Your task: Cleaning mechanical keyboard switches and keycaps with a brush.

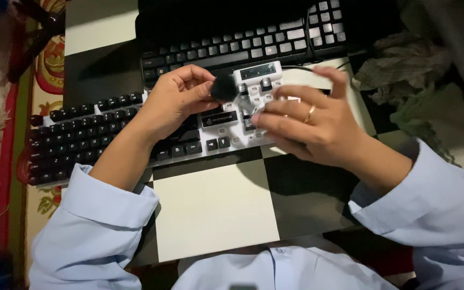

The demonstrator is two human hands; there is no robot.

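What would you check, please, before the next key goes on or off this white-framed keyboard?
1. Black keycap gripped by the left hand: ok, pinched between thumb and fingers.
2. Right hand steadying the near keyboard: cannot tell, it is motion-blurred over the number pad end.
3. Bare key sockets visible at the keypad: ok, several white spots show without caps.
4. Near keyboard resting flat on the checkered table: ok.
5. Second black keyboard apart from the work: not ok, it lies right behind, touching or nearly so.
6. Lighting: not ok, dim.
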